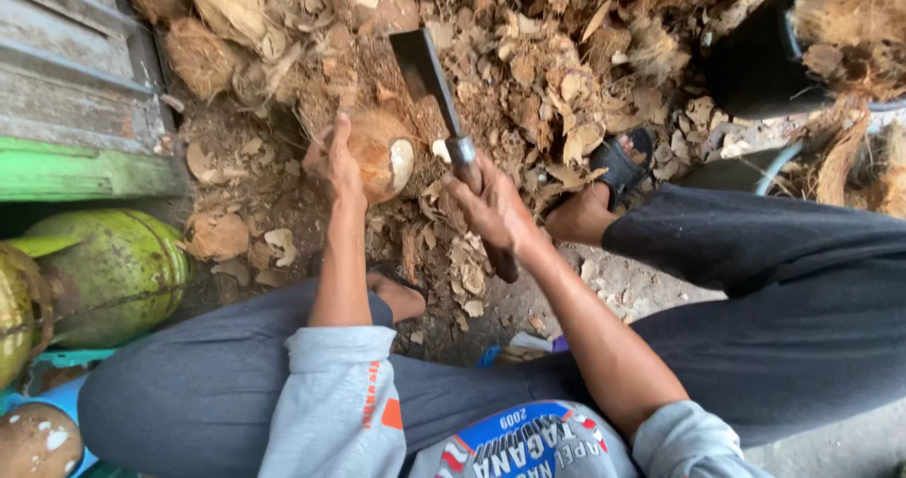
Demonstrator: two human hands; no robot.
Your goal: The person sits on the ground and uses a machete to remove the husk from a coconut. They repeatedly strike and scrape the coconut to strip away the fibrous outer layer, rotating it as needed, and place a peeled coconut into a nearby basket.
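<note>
Brown husk chips [528,91] litter the ground at frame centre, crowding the coconut [382,152] steadied by the left hand [332,162]; right hand [491,204] grips the cleaver [429,77]; green gas cylinder [113,270] at left

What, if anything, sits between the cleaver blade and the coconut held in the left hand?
Nothing visible. The cleaver, gripped by the right hand, has its blade raised just above and beside the coconut, which the left hand steadies on the husk-strewn ground. Only open air separates them.
</note>
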